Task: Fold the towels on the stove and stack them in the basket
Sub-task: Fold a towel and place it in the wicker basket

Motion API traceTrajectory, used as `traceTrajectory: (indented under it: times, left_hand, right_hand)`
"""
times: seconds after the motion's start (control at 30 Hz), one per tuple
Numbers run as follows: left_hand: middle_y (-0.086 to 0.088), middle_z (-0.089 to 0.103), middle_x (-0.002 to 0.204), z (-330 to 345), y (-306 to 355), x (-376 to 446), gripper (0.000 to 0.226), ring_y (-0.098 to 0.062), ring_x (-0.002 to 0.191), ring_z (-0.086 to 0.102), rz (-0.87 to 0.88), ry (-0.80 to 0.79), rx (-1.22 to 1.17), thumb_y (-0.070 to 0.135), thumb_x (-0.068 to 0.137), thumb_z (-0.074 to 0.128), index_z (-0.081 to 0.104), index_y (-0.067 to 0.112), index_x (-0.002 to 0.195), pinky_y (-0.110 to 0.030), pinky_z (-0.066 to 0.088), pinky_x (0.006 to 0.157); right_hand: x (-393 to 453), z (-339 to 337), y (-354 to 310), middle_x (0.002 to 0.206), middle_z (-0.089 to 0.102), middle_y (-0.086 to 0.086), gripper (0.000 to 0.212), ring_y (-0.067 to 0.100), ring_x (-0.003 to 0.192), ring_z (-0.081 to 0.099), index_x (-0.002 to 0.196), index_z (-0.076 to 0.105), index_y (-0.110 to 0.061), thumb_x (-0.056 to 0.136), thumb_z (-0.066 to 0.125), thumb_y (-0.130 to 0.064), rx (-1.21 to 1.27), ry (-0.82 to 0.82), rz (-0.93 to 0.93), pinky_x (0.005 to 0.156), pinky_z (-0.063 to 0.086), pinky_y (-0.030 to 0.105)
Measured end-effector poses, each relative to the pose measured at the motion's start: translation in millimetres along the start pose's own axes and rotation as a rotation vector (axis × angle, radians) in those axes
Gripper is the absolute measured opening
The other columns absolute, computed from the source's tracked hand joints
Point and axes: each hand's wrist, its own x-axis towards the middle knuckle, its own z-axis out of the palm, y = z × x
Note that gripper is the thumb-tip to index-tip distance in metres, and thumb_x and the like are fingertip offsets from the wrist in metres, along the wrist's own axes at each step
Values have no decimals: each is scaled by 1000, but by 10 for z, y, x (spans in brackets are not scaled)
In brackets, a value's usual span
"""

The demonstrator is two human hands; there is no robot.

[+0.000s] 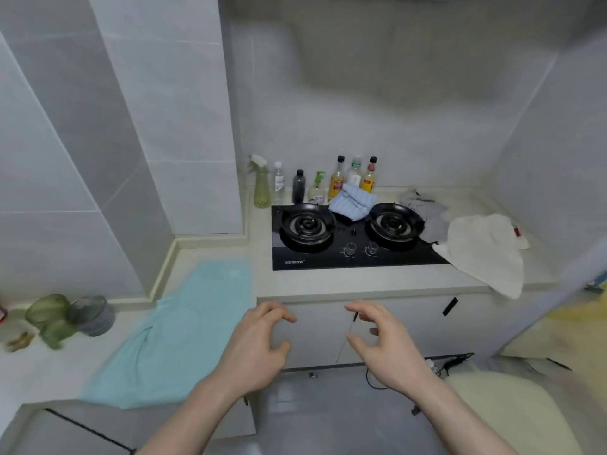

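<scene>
Nothing is held yet: the left hand [259, 343] and the right hand [381, 339] hover side by side with fingers loosely curled round nothing, short of the worktop [361, 280]. Ahead of them on the stove [354, 254] lies a crumpled blue towel [353, 203]; a grey towel [427, 215] and a white towel [483, 251] lie beyond and outboard of the right hand, and a teal towel [184, 326] lies flat just outboard of the left. This looks like the reach for a first towel, calling for a pinch at two corners; no basket is in view.

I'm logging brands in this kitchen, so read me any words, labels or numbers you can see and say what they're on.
None can be read.
Stove: white print on the front left, too blurred.
Yellow-labelled bottle: red label print, too small.
Pump bottle: label blurred.
Clear bottle: dark label lines, too small.
</scene>
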Motion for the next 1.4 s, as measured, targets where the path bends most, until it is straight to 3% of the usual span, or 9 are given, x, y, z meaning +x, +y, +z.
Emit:
traceTrajectory:
  times: [0.27,0.57,0.67,0.83,0.97,1.07,1.13,1.27,1.4]
  left_hand:
    - [28,42,127,283,227,1093,32,-3,119,43,121,-85,30,26,88,64,60,40,117,-18,33,102]
    - [27,43,129,727,645,2074,34,-4,119,46,208,-158,53,26,89,64,58,41,118,-23,38,103]
    - [27,43,131,943,816,2430,34,-4,119,45,191,-166,66,27,90,64,58,40,121,-21,33,103]
    - [26,45,130,1446,1206,3104,35,-5,117,47,150,-169,75,28,89,65,60,38,122,-27,40,104]
    - [26,45,131,1912,1557,3588,36,-3,118,46,95,-215,91,29,91,65,60,38,125,-23,40,104]
    - [26,45,132,2245,1748,3907,37,-4,116,48,44,-247,108,29,91,64,59,38,126,-21,39,105]
    - [26,45,132,2437,1851,4078,38,-5,114,50,6,-263,108,29,91,63,59,38,127,-20,39,104]
    - [26,45,130,2745,1982,4321,37,-5,120,48,-52,-291,118,28,90,63,60,37,126,-20,37,105]
    - [25,45,130,2951,2070,4523,38,-4,122,45,-73,-311,126,28,90,63,60,36,126,-20,37,106]
  right_hand:
    - [544,-523,480,138,48,-30,41,-6,119,52,124,56,-48,92,68,-25,8,115,89,101,42,18]
    - [1094,-1184,1243,135,49,-30,42,-7,117,52,126,57,-45,92,70,-25,-4,162,153,99,43,18]
    - [1365,-1451,1610,135,48,-32,42,-6,118,52,126,55,-48,93,70,-27,-4,149,165,101,46,22]
    - [1852,-2015,2336,133,46,-33,41,-4,119,51,125,54,-50,93,68,-30,-6,119,187,100,45,25]
    - [2213,-2540,3062,134,45,-23,38,2,121,50,127,55,-43,94,65,-28,0,69,290,91,47,21]
    - [2471,-2884,3699,138,44,-16,41,5,95,62,131,55,-38,93,66,-27,-58,30,379,81,49,16]
    - [2620,-3049,4108,142,41,-12,44,5,81,60,135,54,-33,93,66,-25,-105,-7,438,77,45,13]
    - [2832,-3217,4803,154,36,-2,49,17,123,51,139,54,-26,90,64,-23,-230,-86,544,108,40,28]
    - [2989,-3240,5219,164,20,3,48,26,147,28,142,51,-27,94,55,-23,-323,-213,623,120,28,30]
